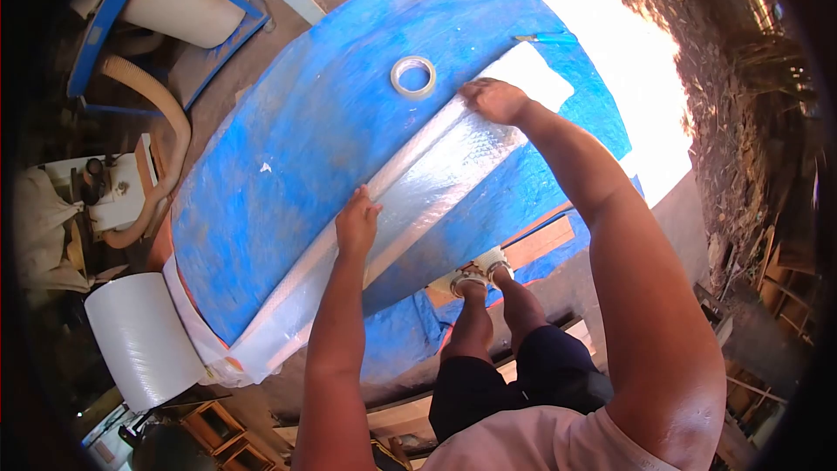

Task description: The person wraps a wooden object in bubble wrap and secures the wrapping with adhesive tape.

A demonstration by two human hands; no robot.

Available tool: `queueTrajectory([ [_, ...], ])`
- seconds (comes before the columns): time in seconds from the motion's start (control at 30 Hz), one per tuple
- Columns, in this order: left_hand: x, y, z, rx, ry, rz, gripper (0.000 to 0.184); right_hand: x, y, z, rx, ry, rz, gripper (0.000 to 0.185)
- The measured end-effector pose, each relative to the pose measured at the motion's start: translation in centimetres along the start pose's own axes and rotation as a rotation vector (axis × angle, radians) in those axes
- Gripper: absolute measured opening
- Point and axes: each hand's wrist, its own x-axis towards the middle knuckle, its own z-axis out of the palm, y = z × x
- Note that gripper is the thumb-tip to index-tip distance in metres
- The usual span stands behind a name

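A long strip of clear bubble wrap (436,176) lies diagonally over a table covered with a blue tarp (296,122). My left hand (357,220) is at the strip's far edge near its middle, fingers bent together on it. Farther up and to the right, my right hand (495,101) presses on the strip with its fingers curled over the edge; what they grip is hidden. Beyond the right hand the strip ends in a white, bright part (534,74). A roll of tape (413,77) lies flat on the tarp, left of my right hand.
A large roll of bubble wrap (144,340) is at the table's lower left end. A blue-handled cutter (554,38) lies near the far right edge. A blue-framed machine (174,17) with a ribbed hose (179,135) stands at the left. Wooden boards (540,242) are below the near edge.
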Motion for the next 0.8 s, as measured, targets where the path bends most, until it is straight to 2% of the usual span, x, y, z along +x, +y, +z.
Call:
queueTrajectory([
  [0.03,0.4,0.0,-0.1,-0.014,0.007,0.000,0.010,0.2,-0.1,-0.4,-0.014,-0.006,-0.001,0.036],
  [0.1,0.0,-0.2,-0.1,0.005,-0.025,-0.025,0.013,0.4,-0.9,-0.5,0.027,-0.037,0.127,0.036],
  [0.2,0.0,-0.8,0.3,0.064,0.004,0.040,0.015,0.7,-0.3,0.6,-0.032,0.035,0.033,0.035],
  [0.33,-0.3,-0.9,0.9,0.105,0.010,0.083,0.020,-0.1,0.0,0.9,-0.144,-0.007,0.013,0.035],
  [0.4,0.3,3.0,0.4,0.145,0.088,0.068,0.030,0.2,1.2,1.7,-0.127,0.161,-0.148,0.032],
  [0.5,2.7,8.1,3.0,0.153,0.060,0.111,0.039,0.3,1.8,1.4,-0.267,0.136,-0.282,0.029],
  [0.63,8.3,12.8,8.6,0.176,0.125,0.158,0.040,0.2,1.7,0.3,-0.154,0.124,-0.292,0.023],
  [0.7,10.4,14.2,9.9,0.191,0.137,0.160,0.039,0.0,1.6,-0.3,-0.202,0.078,-0.327,0.021],
  [0.8,11.3,14.7,11.5,0.201,0.139,0.163,0.037,-0.1,1.9,0.3,-0.041,0.172,-0.297,0.019],
])
